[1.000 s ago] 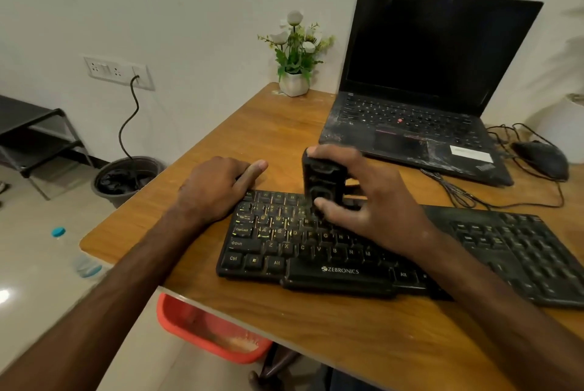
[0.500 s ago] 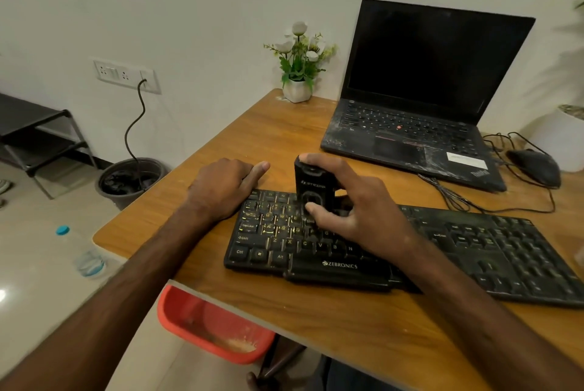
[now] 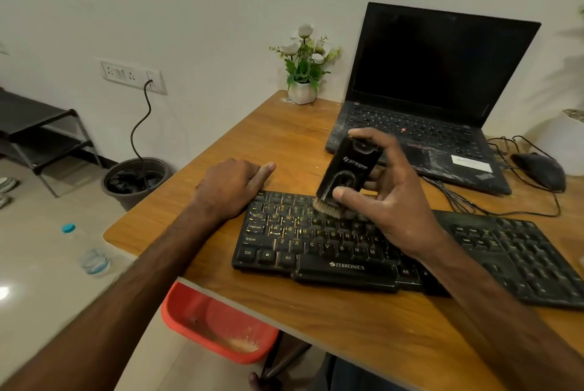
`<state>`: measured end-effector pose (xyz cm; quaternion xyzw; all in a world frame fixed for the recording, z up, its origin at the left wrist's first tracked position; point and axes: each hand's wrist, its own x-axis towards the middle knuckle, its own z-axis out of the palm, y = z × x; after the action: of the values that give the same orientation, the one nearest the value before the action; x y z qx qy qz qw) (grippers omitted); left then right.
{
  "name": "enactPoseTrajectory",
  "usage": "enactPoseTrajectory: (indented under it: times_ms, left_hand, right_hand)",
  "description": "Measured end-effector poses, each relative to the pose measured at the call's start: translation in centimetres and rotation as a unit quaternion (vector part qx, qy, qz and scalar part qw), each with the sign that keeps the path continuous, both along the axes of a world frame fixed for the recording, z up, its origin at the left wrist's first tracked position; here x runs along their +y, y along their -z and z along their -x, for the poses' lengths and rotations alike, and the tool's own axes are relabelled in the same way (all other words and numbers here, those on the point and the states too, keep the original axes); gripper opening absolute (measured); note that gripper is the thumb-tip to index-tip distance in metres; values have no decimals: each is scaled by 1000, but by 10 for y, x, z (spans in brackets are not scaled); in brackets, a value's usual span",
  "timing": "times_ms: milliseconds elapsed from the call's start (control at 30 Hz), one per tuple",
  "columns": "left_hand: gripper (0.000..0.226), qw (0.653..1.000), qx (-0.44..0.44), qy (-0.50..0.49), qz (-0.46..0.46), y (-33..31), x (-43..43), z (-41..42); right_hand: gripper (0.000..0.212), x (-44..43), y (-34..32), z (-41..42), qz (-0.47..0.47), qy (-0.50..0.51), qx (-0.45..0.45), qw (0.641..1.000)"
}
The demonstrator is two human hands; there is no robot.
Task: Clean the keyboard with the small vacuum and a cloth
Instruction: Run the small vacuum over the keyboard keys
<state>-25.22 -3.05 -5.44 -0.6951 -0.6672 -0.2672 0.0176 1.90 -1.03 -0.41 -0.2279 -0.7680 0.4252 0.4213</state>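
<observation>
small black oblong plastic vacuum [image 3: 346, 169] tilted, tan bristle tip on upper-left keys of black plastic keyboard [image 3: 316, 245] | right hand [image 3: 395, 201] curled round vacuum | left hand [image 3: 230, 188] loosely curled, holding nothing, at keyboard's far-left corner

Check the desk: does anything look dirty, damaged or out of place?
The laptop has whitish scuffs or dust across its palm rest, and the keyboard carries yellowish grime on its left keys. Nothing looks spilled or toppled.
</observation>
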Motion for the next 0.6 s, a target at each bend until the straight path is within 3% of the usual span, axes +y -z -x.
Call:
enactPoseTrajectory:
  times_ms: [100, 233, 333, 467, 600]
  left_hand:
    - [66, 1000, 0, 1, 7, -2, -1, -1]
    - [60, 1000, 9, -8, 3, 0, 1, -1]
    - [63, 1000, 11, -8, 2, 1, 1, 0]
    - [60, 1000, 8, -9, -10, 2, 1, 0]
    - [63, 1000, 2, -6, -11, 2, 1, 0]
  right_hand:
    - [68, -8, 4, 5, -27, -39, -76, 996]
    - [69, -3, 1, 13, -218, 34, -184, 958]
    - [69, -3, -1, 10, -179, 39, -155, 971]
    - [66, -29, 7, 13, -111, -84, -122, 983]
    - [69, -11, 4, 13, -168, 4, -149, 974]
